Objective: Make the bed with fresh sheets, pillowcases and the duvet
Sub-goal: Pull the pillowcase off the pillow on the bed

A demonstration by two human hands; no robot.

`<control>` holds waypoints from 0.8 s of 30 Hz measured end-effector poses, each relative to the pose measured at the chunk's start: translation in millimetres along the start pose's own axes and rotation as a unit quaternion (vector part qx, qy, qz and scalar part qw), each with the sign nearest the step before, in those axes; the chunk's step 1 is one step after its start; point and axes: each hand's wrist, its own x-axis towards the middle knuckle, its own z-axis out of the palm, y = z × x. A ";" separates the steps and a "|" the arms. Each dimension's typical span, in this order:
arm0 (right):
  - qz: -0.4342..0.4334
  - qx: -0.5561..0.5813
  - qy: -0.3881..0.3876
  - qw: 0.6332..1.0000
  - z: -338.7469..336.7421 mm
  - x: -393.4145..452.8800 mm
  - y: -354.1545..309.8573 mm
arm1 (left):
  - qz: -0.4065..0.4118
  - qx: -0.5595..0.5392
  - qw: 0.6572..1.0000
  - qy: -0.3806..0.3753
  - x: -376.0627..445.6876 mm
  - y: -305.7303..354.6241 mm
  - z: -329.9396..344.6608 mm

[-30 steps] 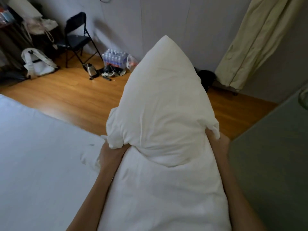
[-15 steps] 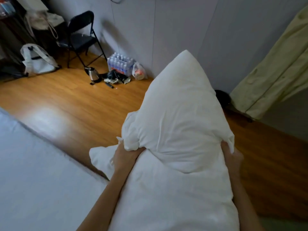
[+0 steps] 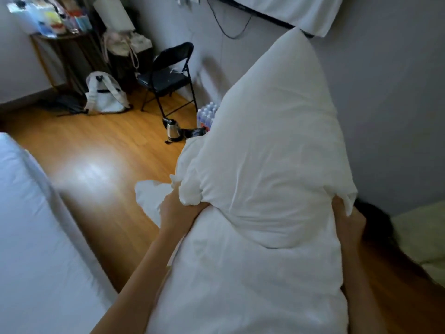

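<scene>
A big white pillow (image 3: 269, 145) stands upright in front of me, its upper half bare and pointing at the wall. A white pillowcase (image 3: 240, 280) covers its lower half, bunched at the middle. My left hand (image 3: 178, 210) grips the bunched edge of the pillowcase on the left side. My right hand (image 3: 346, 218) grips the edge on the right side, fingers partly hidden under fabric. The bed (image 3: 31, 237) with a white sheet lies at the lower left.
Wooden floor (image 3: 101, 169) lies between the bed and the grey wall. A black folding chair (image 3: 168, 78), a kettle (image 3: 173, 130), a pack of water bottles (image 3: 207, 114) and a white backpack (image 3: 106, 95) stand along the wall. A cluttered shelf (image 3: 60, 44) is far left.
The view has swung left and upward, and the pillow has risen higher toward the wall. Both hands keep their grip on the pillowcase edge.
</scene>
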 end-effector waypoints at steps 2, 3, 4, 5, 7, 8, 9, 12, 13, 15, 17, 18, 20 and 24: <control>-0.009 0.010 -0.042 0.999 56.7 35.2 -5.5 | -0.013 0.020 0.999 0.046 39.7 -12.5 -12.8; -0.012 0.014 -0.069 0.997 86.8 54.2 -8.0 | -0.025 0.026 0.997 0.068 59.3 -20.2 -18.6; -0.015 0.011 -0.094 0.995 119.5 73.8 -10.5 | -0.039 0.028 0.995 0.092 79.2 -27.8 -24.0; -0.020 0.004 -0.120 0.993 153.6 90.5 -14.2 | -0.053 0.026 0.991 0.118 99.4 -34.5 -29.7; -0.046 -0.015 -0.179 0.983 231.3 124.7 -25.1 | -0.080 0.015 0.982 0.173 142.8 -42.7 -42.6; -0.068 -0.012 -0.208 0.976 271.2 139.1 -37.0 | -0.098 0.010 0.975 0.200 165.8 -45.1 -51.2; -0.092 -0.010 -0.239 0.967 311.2 153.5 -53.6 | -0.117 0.009 0.967 0.226 187.9 -46.3 -61.7; -0.128 -0.036 -0.358 0.924 420.2 175.3 -105.9 | -0.173 0.004 0.940 0.296 240.1 -59.6 -99.0; -0.121 -0.039 -0.376 0.918 449.4 178.1 -119.5 | -0.203 -0.007 0.928 0.313 250.4 -65.6 -111.0; -0.111 -0.009 -0.419 0.901 503.6 179.0 -135.5 | -0.262 -0.017 0.903 0.340 264.9 -79.5 -128.6; -0.115 -0.015 -0.461 0.880 559.9 179.0 -139.3 | -0.293 0.016 0.886 0.359 279.6 -97.9 -140.0; -0.111 -0.021 -0.473 0.874 587.3 177.7 -141.3 | -0.304 0.024 0.877 0.372 290.1 -105.8 -146.6; -0.095 -0.032 -0.495 0.863 642.4 174.8 -144.5 | -0.327 0.022 0.860 0.392 317.0 -118.4 -164.3; -0.082 -0.048 -0.528 0.844 751.3 169.2 -148.6 | -0.340 0.018 0.849 0.404 382.6 -150.3 -208.0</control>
